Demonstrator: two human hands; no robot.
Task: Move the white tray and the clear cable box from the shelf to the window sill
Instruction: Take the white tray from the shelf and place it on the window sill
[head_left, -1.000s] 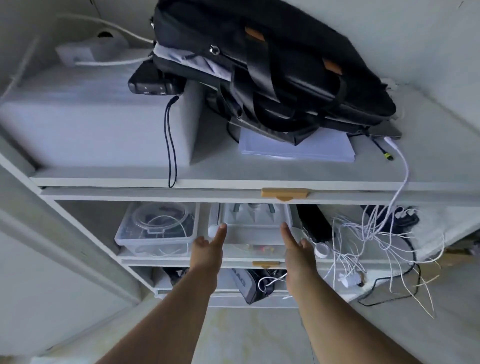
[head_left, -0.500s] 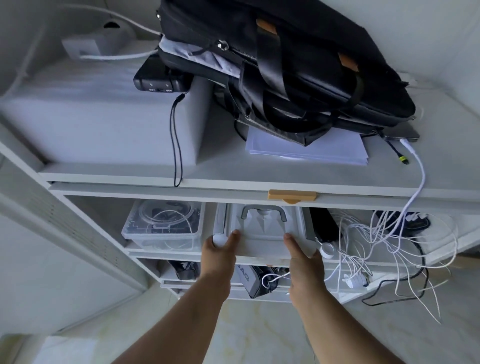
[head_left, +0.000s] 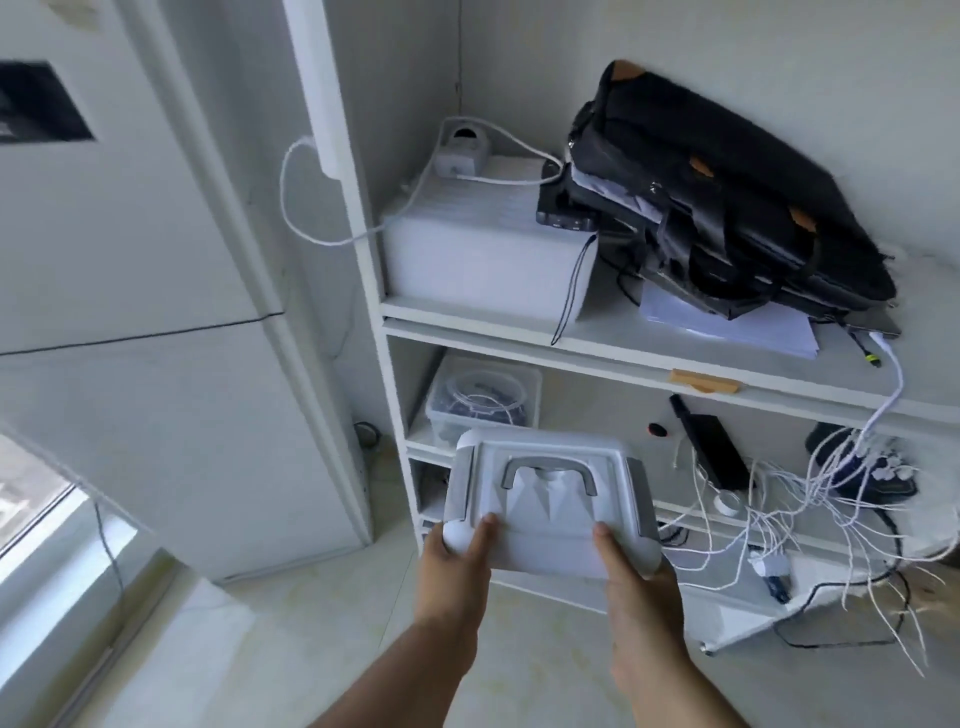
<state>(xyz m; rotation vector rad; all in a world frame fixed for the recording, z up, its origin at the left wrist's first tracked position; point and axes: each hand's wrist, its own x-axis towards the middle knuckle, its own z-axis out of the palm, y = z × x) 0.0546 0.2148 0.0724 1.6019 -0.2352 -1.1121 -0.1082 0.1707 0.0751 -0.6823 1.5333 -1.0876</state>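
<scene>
Shelving (head_left: 613, 358): white unit, at least 3 levels in view, set in a corner of a pale-walled room with light tiled floor (head_left: 291, 623).

Change noted: white tray (head_left: 545, 499), half a second ago at the front edge of the middle level, is now clear of the shelf and carried in front of it. The view has swung left, toward a bright window (head_left: 31, 499) at the lower left. Judged meaning: item 1 of 2 is lifted and in transit; item 2 is untouched.

Black bag (head_left: 727, 202): top level, right, lying over papers.

White foam block (head_left: 483, 260): top level, left, small white device on it.

White tray: grey arched handle and grey side rails; held level, near edge toward the person.

Clear cable box (head_left: 483, 402): middle level, left, just behind the tray; coiled cables inside.

Window sill (head_left: 67, 587): probably the pale ledge under the window, though blur leaves this uncertain.

Left hand (head_left: 457, 566): closed on the tray's near left corner, thumb on top.

Right hand (head_left: 634, 582): closed on the near right corner, thumb on top.

White cables (head_left: 810, 499): loose tangle spilling off the right of the middle level.
</scene>
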